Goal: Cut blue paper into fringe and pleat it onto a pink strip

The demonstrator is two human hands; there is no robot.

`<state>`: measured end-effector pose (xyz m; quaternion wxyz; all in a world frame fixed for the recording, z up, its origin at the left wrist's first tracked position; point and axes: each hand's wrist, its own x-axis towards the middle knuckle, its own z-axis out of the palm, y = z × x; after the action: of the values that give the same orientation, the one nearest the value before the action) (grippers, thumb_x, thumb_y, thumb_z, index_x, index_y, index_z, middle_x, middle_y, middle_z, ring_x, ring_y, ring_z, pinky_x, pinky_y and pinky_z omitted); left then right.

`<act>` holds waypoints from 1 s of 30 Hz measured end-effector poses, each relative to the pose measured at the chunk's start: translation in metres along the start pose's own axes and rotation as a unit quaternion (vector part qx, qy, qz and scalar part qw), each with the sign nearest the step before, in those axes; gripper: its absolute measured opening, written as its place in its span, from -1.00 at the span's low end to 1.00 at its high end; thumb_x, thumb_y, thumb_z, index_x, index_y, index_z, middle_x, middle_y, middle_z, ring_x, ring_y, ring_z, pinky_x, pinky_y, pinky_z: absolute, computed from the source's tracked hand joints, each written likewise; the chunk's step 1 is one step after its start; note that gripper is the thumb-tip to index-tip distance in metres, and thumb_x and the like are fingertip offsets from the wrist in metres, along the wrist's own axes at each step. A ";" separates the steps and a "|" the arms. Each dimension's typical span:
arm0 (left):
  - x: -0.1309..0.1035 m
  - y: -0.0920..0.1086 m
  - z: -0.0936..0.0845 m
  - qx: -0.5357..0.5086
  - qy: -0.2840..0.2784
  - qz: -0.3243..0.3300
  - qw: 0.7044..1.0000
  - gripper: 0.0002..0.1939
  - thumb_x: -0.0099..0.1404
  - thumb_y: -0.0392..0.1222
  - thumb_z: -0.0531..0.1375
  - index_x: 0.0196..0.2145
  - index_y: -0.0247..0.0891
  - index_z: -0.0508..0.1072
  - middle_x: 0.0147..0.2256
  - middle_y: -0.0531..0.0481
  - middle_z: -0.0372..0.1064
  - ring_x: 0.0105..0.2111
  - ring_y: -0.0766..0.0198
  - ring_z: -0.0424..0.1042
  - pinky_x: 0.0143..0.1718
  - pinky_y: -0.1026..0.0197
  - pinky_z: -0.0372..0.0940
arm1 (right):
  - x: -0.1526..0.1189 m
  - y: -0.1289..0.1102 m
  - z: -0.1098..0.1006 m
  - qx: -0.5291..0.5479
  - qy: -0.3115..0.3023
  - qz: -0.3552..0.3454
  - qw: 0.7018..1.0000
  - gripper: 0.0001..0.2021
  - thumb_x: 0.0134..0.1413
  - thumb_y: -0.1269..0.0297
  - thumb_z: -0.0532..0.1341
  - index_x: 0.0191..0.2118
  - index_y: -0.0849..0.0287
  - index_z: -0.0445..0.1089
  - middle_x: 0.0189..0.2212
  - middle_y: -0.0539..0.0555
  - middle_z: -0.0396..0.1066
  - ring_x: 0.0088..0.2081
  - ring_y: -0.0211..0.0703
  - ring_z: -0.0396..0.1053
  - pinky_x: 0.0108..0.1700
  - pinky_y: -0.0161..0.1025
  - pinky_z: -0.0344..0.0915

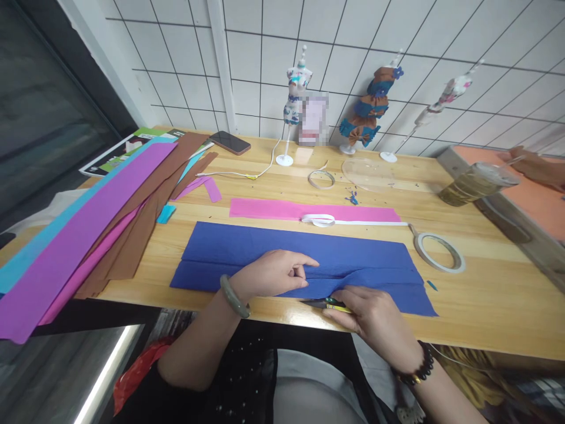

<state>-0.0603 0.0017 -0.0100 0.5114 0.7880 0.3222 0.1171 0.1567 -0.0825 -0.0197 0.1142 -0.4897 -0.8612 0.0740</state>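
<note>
Blue in front: rested the left hand on the creased sheet at six o'clock, fingers half-curled around nothing. Towards five, clamped a pointed tool in the right hand, tip aimed at nine; likely risked nicking the raised edge through a slip, or skewing the fold through uneven pressing.

Pinkish panel blurred (pixelated), tool partly hidden by right hand
</note>
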 end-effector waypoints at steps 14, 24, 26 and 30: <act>-0.001 0.002 -0.001 -0.007 0.000 -0.008 1.000 -0.56 0.11 -0.26 0.11 -0.01 -0.23 0.34 -0.37 0.05 0.44 -0.39 0.35 0.34 -0.33 0.32 0.18 | 0.009 -0.006 0.001 -0.008 0.000 -0.008 1.000 -0.61 0.17 0.02 0.00 -0.50 0.18 0.33 -0.61 0.02 0.36 -0.55 -0.25 0.32 -0.49 -0.35 0.07; -0.001 0.001 -0.001 -0.010 -0.002 -0.005 1.000 -0.56 0.12 -0.23 0.12 -0.01 -0.23 0.34 -0.37 0.05 0.44 -0.39 0.35 0.35 -0.33 0.32 0.18 | 0.008 -0.006 0.003 -0.011 0.004 -0.011 1.000 -0.63 0.17 0.04 0.02 -0.49 0.18 0.35 -0.61 0.01 0.35 -0.54 -0.26 0.32 -0.48 -0.33 0.08; -0.001 0.001 -0.001 -0.009 -0.001 -0.005 1.000 -0.56 0.12 -0.24 0.12 -0.01 -0.23 0.34 -0.37 0.05 0.44 -0.38 0.35 0.35 -0.33 0.32 0.18 | 0.008 -0.005 0.004 -0.009 0.006 -0.012 1.000 -0.63 0.17 0.05 0.02 -0.48 0.17 0.36 -0.61 0.01 0.35 -0.54 -0.26 0.32 -0.48 -0.33 0.09; -0.001 0.001 0.000 -0.002 0.001 -0.008 1.000 -0.56 0.12 -0.25 0.12 -0.01 -0.23 0.34 -0.37 0.05 0.44 -0.38 0.34 0.35 -0.32 0.32 0.18 | 0.007 -0.004 0.004 -0.007 0.010 -0.014 1.000 -0.63 0.17 0.05 0.02 -0.50 0.17 0.34 -0.61 0.01 0.35 -0.55 -0.26 0.30 -0.48 -0.33 0.09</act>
<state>-0.0608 0.0012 -0.0093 0.5132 0.7845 0.3288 0.1147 0.1485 -0.0787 -0.0219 0.1206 -0.4789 -0.8674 0.0612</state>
